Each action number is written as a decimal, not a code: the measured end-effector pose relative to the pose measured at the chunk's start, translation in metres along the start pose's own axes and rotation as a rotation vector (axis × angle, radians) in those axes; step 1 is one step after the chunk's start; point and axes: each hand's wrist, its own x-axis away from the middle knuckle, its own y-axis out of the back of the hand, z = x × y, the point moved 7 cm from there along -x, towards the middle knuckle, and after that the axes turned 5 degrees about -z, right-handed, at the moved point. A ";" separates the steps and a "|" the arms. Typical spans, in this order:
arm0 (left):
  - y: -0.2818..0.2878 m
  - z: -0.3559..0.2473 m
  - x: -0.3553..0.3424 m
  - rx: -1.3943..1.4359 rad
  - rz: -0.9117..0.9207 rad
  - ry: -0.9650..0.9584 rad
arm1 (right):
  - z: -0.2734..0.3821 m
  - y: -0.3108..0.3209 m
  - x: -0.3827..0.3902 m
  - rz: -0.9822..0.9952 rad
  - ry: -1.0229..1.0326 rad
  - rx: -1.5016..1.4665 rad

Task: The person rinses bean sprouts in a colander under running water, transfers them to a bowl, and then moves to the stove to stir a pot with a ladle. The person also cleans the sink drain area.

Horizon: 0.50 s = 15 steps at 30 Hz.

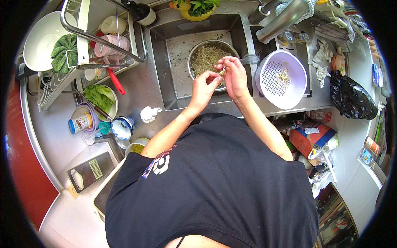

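Note:
Both my hands are raised over the near right part of a round metal bowl (193, 56) standing in the sink. Pale bean sprouts (206, 56) fill the bowl. My left hand (204, 87) pinches a small yellowish bean sprout (222, 72) between thumb and forefinger. Close beside it, my right hand (235, 77) has its fingers curled and pinched at the same sprout; its fingertips are partly hidden. To the right, a lavender colander (294, 96) rests beside the basin, holding a small heap of sprouts (283, 78).
Loose bits lie on the floor of the sink (171, 78). A faucet (283, 20) reaches in from the upper right. At left are a dish rack (62, 89), a bowl of lettuce (99, 98) and a crumpled tissue (149, 114). A black plastic bag (351, 95) lies far right.

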 end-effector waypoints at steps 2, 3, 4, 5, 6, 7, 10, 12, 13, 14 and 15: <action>0.003 -0.015 0.002 -0.198 -0.018 -0.173 | -0.001 0.006 0.000 0.007 -0.089 0.094; 0.004 -0.022 0.003 -0.283 -0.016 -0.262 | -0.002 0.009 0.001 -0.001 -0.140 0.145; 0.005 -0.030 0.006 -0.356 -0.021 -0.372 | 0.000 0.011 0.003 0.023 -0.146 0.198; 0.005 -0.029 0.005 -0.390 0.004 -0.357 | 0.001 0.009 0.005 0.090 -0.143 0.232; 0.005 -0.029 0.004 -0.413 0.021 -0.364 | 0.002 0.009 0.008 0.125 -0.148 0.277; 0.006 -0.029 0.004 -0.430 0.022 -0.390 | 0.003 0.007 0.010 0.177 -0.149 0.313; 0.005 -0.001 -0.001 -0.148 0.145 -0.038 | 0.005 0.007 0.015 0.249 -0.117 0.425; 0.004 0.010 0.000 0.076 0.226 0.105 | 0.005 0.008 0.015 0.257 -0.101 0.464; 0.001 0.016 0.002 0.184 0.270 0.194 | 0.005 0.010 0.016 0.246 -0.113 0.442; 0.002 0.016 0.004 0.247 0.284 0.209 | 0.003 0.011 0.015 0.231 -0.123 0.424; 0.003 0.018 0.004 0.266 0.286 0.228 | 0.002 0.013 0.015 0.210 -0.135 0.412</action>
